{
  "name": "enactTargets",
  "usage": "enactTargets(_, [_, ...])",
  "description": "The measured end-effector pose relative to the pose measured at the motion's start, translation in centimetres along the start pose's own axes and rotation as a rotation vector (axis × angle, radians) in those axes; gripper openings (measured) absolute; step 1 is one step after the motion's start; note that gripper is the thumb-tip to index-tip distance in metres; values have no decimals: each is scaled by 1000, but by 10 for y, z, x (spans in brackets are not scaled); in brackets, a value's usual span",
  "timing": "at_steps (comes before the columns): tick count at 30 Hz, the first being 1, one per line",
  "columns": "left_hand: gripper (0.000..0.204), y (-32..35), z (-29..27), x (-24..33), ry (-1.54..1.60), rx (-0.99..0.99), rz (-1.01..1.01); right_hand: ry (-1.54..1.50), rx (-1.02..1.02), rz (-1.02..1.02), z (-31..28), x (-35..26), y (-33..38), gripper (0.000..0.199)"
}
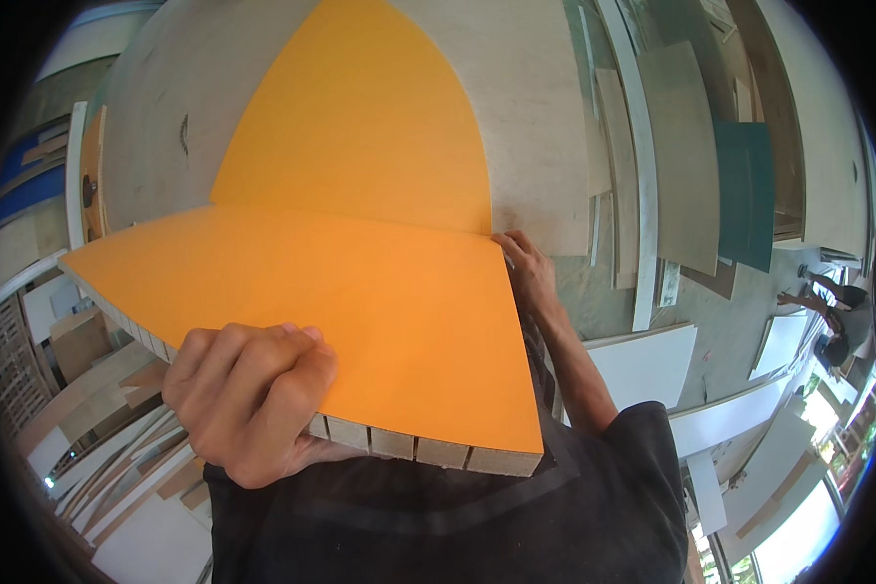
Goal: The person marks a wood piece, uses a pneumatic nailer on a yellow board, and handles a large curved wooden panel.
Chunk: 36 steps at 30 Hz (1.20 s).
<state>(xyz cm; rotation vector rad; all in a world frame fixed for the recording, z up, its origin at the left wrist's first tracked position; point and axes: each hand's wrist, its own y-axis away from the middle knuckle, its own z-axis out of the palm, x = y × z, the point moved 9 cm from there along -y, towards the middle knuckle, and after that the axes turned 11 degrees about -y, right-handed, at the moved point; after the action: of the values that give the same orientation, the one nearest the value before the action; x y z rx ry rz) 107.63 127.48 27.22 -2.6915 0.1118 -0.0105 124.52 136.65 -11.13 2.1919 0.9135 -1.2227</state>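
A large orange panel (360, 292) is held up close in front of my body. Its near edge is thick and pale grey, cut by several narrow slots. My left hand (248, 404) is closed over that near edge, knuckles up, the thumb side against the orange face. At the panel's far right corner, my right hand (528, 268) has its fingers bent around the edge; their tips are partly hidden. Beyond it, a second orange surface (360, 117) lies on a pale worktop (535, 107). The held panel's far edge meets it, and I cannot tell whether the two are joined.
To the right, long boards (676, 156) and a green panel (745, 195) lie past a pale metal bar (642, 195). White sheets (642, 370) rest lower right. Another person (842, 316) is at the far right. Board offcuts (146, 457) are piled lower left.
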Motion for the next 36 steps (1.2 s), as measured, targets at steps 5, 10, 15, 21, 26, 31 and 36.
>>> enactTargets(5, [62,-3,5,1,-38,-88,-38,-83,1,103,-6,25,-15,29])
enactTargets(10, [64,-6,4,2,-67,-59,-79,-79,-153,88,7,35,-15,30])
enactTargets(15, [63,1,2,2,-57,-59,-108,-197,-143,89,12,35,-12,30])
enactTargets(21, [58,7,0,6,-85,-70,-120,-293,-157,30,12,37,-13,30])
enactTargets(26, [57,8,1,4,-110,-108,-134,-263,-225,-12,18,35,-12,31])
enactTargets(31, [63,19,-2,4,-78,-117,-166,-160,-162,-1,18,17,-6,33])
enactTargets(36, [69,22,-3,-3,-60,-155,-135,-119,-160,1,28,18,-3,33])
